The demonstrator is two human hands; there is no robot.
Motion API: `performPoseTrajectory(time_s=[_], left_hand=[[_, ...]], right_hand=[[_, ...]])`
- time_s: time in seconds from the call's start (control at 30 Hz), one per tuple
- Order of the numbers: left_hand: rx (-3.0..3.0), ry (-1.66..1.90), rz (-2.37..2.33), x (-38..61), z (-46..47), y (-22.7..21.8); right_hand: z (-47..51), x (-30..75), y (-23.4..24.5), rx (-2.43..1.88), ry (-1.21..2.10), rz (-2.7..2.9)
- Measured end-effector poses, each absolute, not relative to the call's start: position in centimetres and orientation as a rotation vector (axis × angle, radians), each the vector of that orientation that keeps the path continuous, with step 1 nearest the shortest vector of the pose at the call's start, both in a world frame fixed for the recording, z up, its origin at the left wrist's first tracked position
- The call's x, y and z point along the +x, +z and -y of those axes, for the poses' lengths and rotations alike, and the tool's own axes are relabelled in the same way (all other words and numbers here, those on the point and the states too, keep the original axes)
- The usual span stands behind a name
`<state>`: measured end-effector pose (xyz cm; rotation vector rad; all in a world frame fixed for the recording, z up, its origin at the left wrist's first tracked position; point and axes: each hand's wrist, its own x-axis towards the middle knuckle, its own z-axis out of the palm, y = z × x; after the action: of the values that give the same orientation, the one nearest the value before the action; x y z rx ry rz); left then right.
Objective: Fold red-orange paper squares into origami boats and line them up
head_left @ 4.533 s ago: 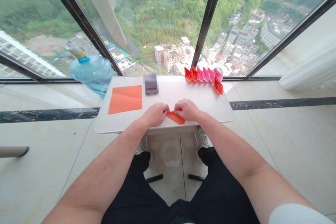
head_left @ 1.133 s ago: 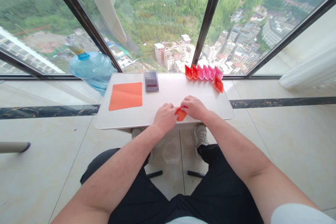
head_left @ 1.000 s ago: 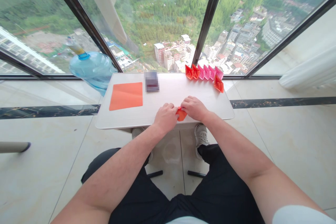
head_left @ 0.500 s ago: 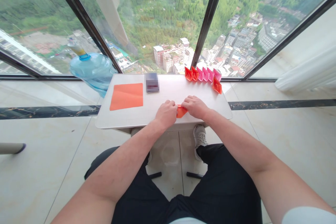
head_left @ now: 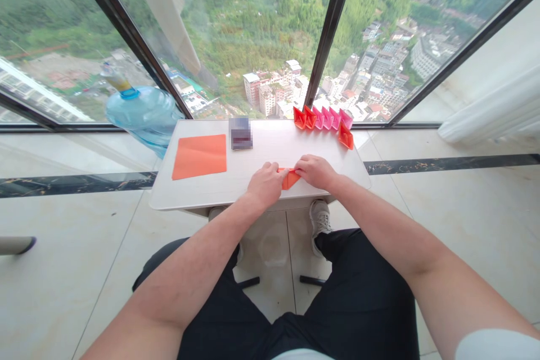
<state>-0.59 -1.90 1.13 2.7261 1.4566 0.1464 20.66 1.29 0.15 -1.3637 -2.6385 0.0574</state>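
Note:
A small folded piece of orange paper [head_left: 291, 180] lies at the front of the white table [head_left: 202, 194], between my two hands. My left hand [head_left: 266, 181] grips its left end, fingers closed on the edge. The right end is pinched by my right hand [head_left: 314, 171]. Flat on the table's left part is a sheet of orange paper [head_left: 199, 157]. At the back right stands a row of folded paper boats [head_left: 323, 118], red and pink, with one red paper boat [head_left: 346, 136] set apart in front of them.
A pixelated dark object [head_left: 241, 133] rests near the table's back edge. Behind the left corner is a large blue water bottle [head_left: 143, 112]. Tall windows with dark frames [head_left: 331, 28] rise just beyond the table. My shoe [head_left: 320, 219] is beneath its front edge.
The left fingers have shifted along the folded orange paper's upper edge toward the right hand. The right hand keeps its pinch. The whole view has moved slightly.

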Motion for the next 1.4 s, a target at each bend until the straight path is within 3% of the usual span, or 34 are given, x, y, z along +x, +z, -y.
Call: performPoseTrajectory(time_s=[0.6,1.1,1.4], left_hand=[[2.614,0.293,-1.578,0.8,2.3,1.1],[2.724,0.281,-1.501,1.1,2.3,0.8],[2.739,0.258,-1.512,1.2,2.8,0.9]], right_hand=[[-1.6,22.6,0.8,-1.482,0.344,2.535],[0.0,23.6,-0.3,-1.302,-0.078,2.700],[0.3,23.7,0.9,-1.183,-0.119,2.918]])
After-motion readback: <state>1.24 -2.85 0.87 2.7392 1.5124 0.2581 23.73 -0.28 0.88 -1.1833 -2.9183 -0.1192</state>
